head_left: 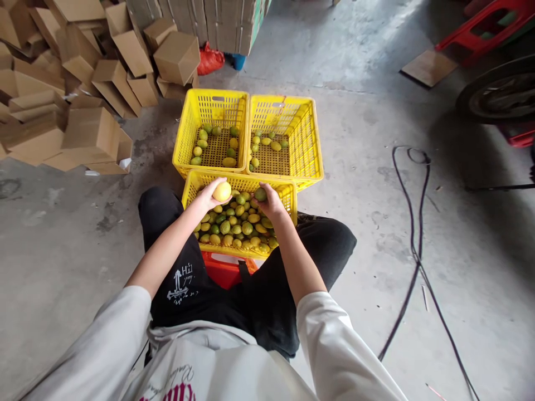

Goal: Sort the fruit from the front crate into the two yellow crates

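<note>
All the lettering I can spot is on clothing. Left of centre in the frame, the loose black cloth trousers (pixel 217 306) carry a white print (pixel 178 291) with an upright, ornate cross-like figure. To the right of its top stand a few bold strokes, one of them looking like a capital H, then some looping script, and tiny marks around its foot, too small to read. Low in the frame, the pale grey short-sleeved cloth T-shirt (pixel 234 367) has a slanting line of thin dark script (pixel 181 374); below that, thick magenta letters (pixel 172 394) run off the bottom edge. I can't make out a whole word in either.
</note>
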Action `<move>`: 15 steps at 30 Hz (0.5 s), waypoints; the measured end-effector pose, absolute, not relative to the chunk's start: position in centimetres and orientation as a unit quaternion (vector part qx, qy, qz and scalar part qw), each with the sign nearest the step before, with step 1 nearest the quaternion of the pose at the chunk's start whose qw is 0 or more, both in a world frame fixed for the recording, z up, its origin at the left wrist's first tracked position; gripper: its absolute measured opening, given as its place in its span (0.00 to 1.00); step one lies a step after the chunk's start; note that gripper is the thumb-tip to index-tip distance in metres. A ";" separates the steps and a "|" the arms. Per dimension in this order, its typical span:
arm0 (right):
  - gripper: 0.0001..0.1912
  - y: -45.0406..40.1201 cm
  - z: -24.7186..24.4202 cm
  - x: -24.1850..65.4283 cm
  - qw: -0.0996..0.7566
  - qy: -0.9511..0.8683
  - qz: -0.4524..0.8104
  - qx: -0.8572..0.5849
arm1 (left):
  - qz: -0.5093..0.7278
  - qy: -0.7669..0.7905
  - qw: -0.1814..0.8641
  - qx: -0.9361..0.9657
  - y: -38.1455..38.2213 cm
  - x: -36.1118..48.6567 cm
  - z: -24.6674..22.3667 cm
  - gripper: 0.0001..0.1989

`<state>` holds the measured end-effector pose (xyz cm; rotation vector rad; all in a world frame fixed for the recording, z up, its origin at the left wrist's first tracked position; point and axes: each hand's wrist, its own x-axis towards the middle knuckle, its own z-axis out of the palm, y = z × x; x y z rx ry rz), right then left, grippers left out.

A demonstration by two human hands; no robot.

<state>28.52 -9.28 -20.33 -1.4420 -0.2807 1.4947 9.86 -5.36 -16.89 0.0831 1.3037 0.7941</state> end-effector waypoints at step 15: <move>0.13 -9.4 -20.2 28.2 0.467 -0.040 0.665 -0.581 | 0.322 0.614 0.719 0.055 -5.3 9.9 -17.4 0.09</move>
